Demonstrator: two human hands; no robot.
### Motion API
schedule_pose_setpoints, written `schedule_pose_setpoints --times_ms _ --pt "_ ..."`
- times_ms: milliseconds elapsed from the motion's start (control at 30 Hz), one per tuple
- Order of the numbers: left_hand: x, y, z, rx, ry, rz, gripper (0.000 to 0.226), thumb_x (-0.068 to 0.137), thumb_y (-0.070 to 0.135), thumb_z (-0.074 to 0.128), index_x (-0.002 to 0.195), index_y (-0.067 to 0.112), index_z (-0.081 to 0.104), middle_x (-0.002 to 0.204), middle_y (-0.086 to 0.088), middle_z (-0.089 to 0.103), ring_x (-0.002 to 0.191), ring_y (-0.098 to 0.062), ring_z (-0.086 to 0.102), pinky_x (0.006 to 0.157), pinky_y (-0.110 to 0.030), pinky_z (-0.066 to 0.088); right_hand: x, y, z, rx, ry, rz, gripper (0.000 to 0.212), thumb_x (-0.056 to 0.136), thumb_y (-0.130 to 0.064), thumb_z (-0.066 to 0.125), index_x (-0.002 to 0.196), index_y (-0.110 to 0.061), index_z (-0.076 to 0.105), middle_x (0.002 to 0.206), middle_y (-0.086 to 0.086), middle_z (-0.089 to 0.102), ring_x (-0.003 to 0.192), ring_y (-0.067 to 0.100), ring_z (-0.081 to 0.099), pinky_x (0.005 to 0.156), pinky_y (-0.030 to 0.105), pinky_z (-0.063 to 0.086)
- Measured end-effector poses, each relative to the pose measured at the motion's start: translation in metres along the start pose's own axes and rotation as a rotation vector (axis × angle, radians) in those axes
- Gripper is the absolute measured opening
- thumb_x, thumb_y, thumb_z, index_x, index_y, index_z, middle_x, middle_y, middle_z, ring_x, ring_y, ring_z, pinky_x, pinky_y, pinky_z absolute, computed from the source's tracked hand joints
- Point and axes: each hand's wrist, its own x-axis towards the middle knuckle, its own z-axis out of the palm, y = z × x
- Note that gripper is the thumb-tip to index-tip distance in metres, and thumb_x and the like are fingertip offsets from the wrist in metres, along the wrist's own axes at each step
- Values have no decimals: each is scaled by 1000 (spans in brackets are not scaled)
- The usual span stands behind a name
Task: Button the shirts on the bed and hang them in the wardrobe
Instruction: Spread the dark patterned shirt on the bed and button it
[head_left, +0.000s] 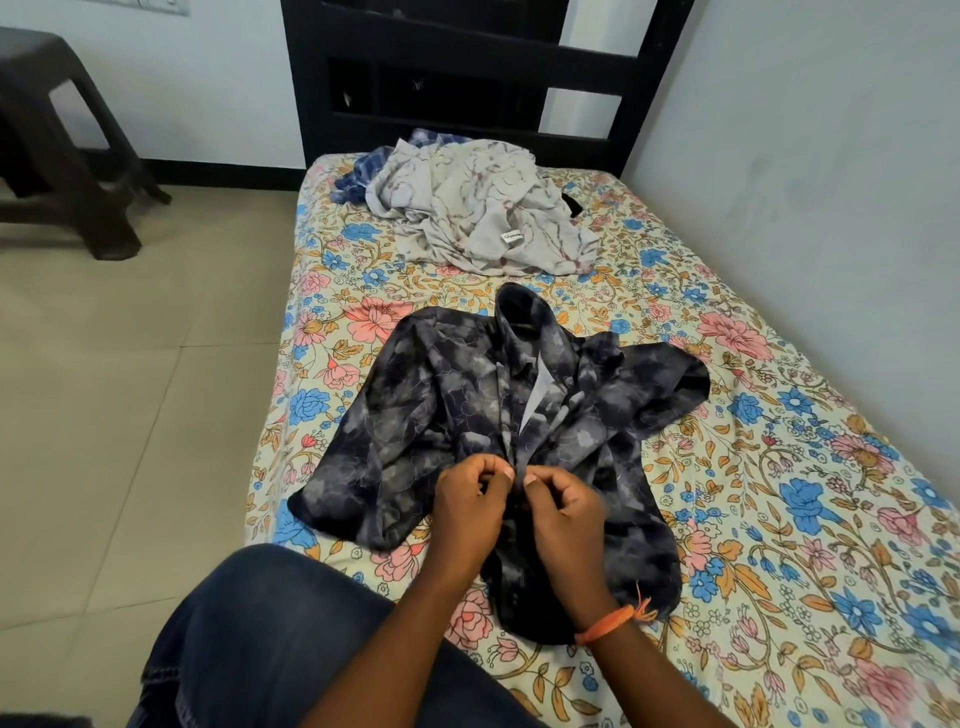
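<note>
A dark navy shirt (415, 395) with a pale cloudy print lies front-up on the floral bedsheet (779, 467), collar toward the headboard. Its upper front gapes open and shows a grey lining. My left hand (470, 506) pinches the left edge of the placket at mid-chest. My right hand (563, 512), with an orange thread band on the wrist, pinches the right edge right beside it. Fingertips of both hands meet at the shirt's centre line. Whatever button lies between them is hidden. A crumpled cream shirt (488, 218) lies farther up the bed on a blue checked shirt (363, 166).
A black slatted headboard (467, 67) stands at the far end of the bed. A wall runs along the bed's right side. Tiled floor (130, 389) lies to the left, with a dark plastic stool (62, 145) at far left. My knee in jeans (270, 634) rests at the bed's near edge.
</note>
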Motion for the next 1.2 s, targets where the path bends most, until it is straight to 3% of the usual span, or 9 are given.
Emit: schedule_pose_setpoints --times_ms 167,300,467,667,767,900,1033,1200 --pt "4 -2 -3 -25 -46 12 19 92 12 61 78 18 71 76 6 71 67 1 62 60 -11 46 11 -2 -8 83 -85 86 10 86 -5 71 83 -13 77 78 0 76 77 18 73 71 31 60" --pt "8 -5 -5 -66 -92 -25 19 94 11 59 81 17 72 78 5 71 72 -4 64 66 -18 50 11 -5 -9 140 -115 133 4 85 -6 74 83 -8 76 73 9 74 71 25 73 63 38 62" --pt "8 0 -7 -48 -81 -24 30 95 11 57 76 28 71 78 5 73 76 -8 68 71 -26 54 9 -2 -3 12 -59 89 6 84 -12 76 80 -16 74 70 5 72 66 24 71 60 43 62" --pt "4 3 -9 1 -68 38 8 87 23 71 83 22 78 75 9 74 73 -4 70 68 -23 57 6 -3 0 -120 -16 -33 11 84 -12 76 77 -20 72 68 -7 70 63 6 67 58 25 57" --pt "6 3 -10 27 -54 55 8 86 22 72 88 21 80 77 11 75 76 -3 71 74 -27 59 5 -3 -2 -117 -17 -47 11 84 -12 76 77 -19 72 68 -8 70 63 6 66 58 23 55" --pt "9 1 -12 47 -37 48 11 88 16 69 88 19 80 79 13 75 77 -1 70 76 -25 57 7 -1 -2 -96 -37 -11 7 83 -10 77 79 -16 74 70 -7 71 65 8 67 60 23 55" --pt "10 -2 -8 120 -43 102 16 91 16 63 83 18 76 75 12 71 70 0 64 65 -20 50 7 -3 -4 34 -73 119 4 84 -13 76 81 -13 74 72 5 72 69 23 71 60 42 62" --pt "13 -13 0 238 -49 105 18 94 23 53 80 27 64 75 14 63 83 -19 58 64 -31 45 8 -14 -6 236 -107 308 4 85 -10 74 83 -6 74 78 15 73 70 24 71 61 41 61"
